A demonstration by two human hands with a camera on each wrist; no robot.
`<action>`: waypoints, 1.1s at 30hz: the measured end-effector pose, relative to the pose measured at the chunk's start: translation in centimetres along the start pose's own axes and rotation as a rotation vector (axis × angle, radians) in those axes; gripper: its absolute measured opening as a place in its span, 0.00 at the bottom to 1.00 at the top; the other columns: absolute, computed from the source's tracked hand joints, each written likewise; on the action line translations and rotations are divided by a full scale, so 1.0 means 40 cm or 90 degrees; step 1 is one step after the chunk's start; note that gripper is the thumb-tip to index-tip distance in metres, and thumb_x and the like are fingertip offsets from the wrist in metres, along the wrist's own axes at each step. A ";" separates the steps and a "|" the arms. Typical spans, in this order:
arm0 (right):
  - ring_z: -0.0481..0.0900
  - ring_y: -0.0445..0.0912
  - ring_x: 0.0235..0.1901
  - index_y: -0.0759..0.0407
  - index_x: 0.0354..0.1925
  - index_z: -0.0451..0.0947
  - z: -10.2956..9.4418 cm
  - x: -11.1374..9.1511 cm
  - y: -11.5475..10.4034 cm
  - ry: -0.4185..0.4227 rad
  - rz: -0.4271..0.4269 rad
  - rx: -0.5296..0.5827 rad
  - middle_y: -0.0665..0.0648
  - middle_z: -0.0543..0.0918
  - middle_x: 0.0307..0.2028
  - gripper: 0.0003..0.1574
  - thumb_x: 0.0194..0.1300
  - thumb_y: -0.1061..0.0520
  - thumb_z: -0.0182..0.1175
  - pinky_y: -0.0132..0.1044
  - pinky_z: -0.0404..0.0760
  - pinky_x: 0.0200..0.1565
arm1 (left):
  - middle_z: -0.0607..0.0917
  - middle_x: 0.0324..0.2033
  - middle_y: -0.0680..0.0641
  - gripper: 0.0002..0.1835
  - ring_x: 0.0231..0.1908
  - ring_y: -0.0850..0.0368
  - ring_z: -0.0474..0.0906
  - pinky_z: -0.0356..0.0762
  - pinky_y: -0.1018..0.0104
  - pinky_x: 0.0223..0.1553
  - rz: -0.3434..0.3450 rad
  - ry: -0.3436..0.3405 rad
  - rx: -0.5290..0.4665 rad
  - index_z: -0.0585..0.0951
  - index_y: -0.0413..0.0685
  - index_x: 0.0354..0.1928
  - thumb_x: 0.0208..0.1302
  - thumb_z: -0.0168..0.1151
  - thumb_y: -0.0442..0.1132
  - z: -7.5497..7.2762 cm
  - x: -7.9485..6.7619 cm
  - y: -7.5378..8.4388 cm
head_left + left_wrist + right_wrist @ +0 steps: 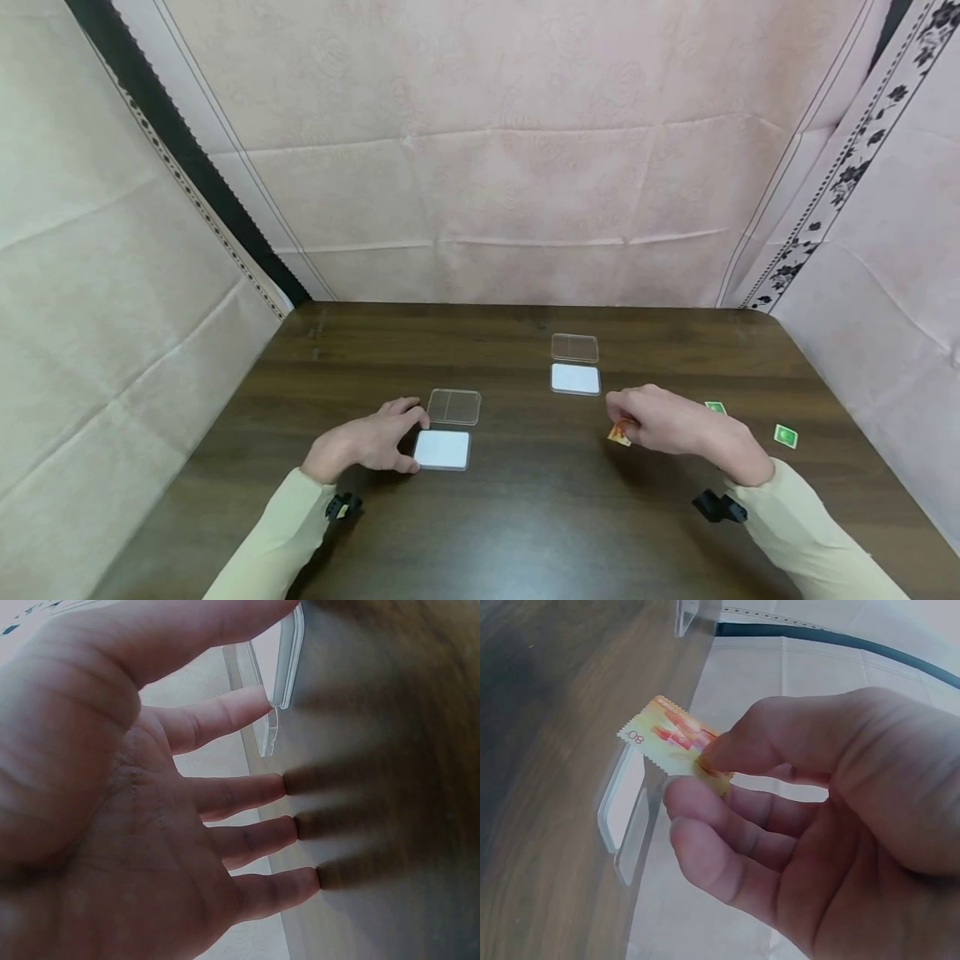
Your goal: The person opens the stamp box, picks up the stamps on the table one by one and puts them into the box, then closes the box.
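My right hand point(660, 418) pinches an orange and yellow postage stamp point(667, 735) between thumb and fingers, its perforated edge and printed number showing in the right wrist view. The stamp point(619, 433) is held over the table to the right of the near case. My left hand point(375, 437) lies with spread fingers, thumb and index fingertips at the left side of the near flat case's white base point(442, 450). In the left wrist view, the other fingertips point(306, 879) rest on the table. That case's clear lid point(453, 407) lies opened out behind its base.
A second flat case with a white base point(575, 379) and opened clear lid point(574, 347) lies farther back, right of centre. Two green stamps lie on the right: one point(786, 436) in full view, one point(716, 407) partly behind my right hand. Pale cloth point(525, 183) hangs behind the wooden table point(525, 533).
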State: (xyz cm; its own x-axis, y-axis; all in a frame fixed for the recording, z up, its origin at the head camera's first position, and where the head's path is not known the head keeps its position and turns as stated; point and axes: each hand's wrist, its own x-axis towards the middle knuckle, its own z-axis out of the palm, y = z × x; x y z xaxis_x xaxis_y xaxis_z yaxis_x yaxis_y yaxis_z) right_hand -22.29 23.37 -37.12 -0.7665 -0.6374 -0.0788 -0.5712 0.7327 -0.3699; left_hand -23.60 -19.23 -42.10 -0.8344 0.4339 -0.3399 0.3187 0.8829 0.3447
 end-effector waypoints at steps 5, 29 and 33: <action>0.67 0.35 0.24 0.51 0.30 0.70 0.001 0.014 -0.015 0.013 -0.012 -0.008 0.43 0.70 0.24 0.13 0.61 0.69 0.55 0.28 0.68 0.27 | 0.55 0.75 0.42 0.27 0.70 0.41 0.56 0.69 0.39 0.61 0.003 -0.003 -0.002 0.71 0.59 0.55 0.56 0.73 0.49 0.002 0.001 -0.001; 0.68 0.35 0.26 0.52 0.31 0.71 -0.004 0.083 -0.073 0.088 -0.093 -0.026 0.44 0.73 0.27 0.11 0.62 0.66 0.61 0.27 0.70 0.29 | 0.55 0.75 0.41 0.28 0.70 0.41 0.56 0.69 0.38 0.60 0.002 -0.001 -0.010 0.71 0.59 0.56 0.56 0.73 0.49 -0.001 0.003 0.000; 0.68 0.35 0.26 0.52 0.31 0.72 -0.003 0.096 -0.088 0.085 -0.097 -0.017 0.45 0.73 0.27 0.11 0.63 0.66 0.61 0.27 0.71 0.27 | 0.56 0.75 0.41 0.27 0.70 0.41 0.56 0.70 0.39 0.60 0.002 0.000 -0.008 0.71 0.59 0.55 0.56 0.73 0.49 -0.001 0.000 0.000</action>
State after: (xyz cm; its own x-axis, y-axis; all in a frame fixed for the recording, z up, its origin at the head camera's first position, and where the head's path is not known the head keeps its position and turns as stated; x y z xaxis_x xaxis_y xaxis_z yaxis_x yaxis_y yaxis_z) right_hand -23.26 18.37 -35.99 -0.7013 -0.7057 0.1005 -0.6903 0.6371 -0.3428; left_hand -23.62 -19.24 -42.08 -0.8331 0.4368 -0.3394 0.3160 0.8794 0.3561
